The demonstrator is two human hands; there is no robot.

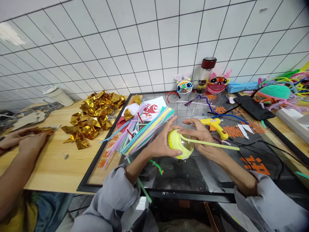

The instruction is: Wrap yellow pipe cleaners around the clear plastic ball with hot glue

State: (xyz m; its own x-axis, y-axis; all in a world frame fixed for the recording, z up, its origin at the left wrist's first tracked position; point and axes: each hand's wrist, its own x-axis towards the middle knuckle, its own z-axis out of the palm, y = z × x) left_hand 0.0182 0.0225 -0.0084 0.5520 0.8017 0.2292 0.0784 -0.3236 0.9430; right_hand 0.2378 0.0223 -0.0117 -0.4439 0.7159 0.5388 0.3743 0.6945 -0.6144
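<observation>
Between my two hands is a clear round ball (189,149), partly wrapped in yellow pipe cleaner. My left hand (161,139) grips its left side, thumb along the front. Curled around the top and right side, my right hand (199,137) presses on the wrapped strands. A loose yellow pipe cleaner (217,144) sticks out to the right, passing in front of my right hand. Left of the ball lies a bundle of pipe cleaners (149,130) in purple, teal, yellow and white. Just beyond my right hand rests a yellow hot glue gun (214,125).
Folded gold paper pieces (96,111) are heaped at left, near a co-worker's hands (31,141). Against the wall stand a bottle (205,75) and two decorated balls (184,86). A phone (256,108), black cords (267,146) and more pipe cleaners (277,91) lie at right.
</observation>
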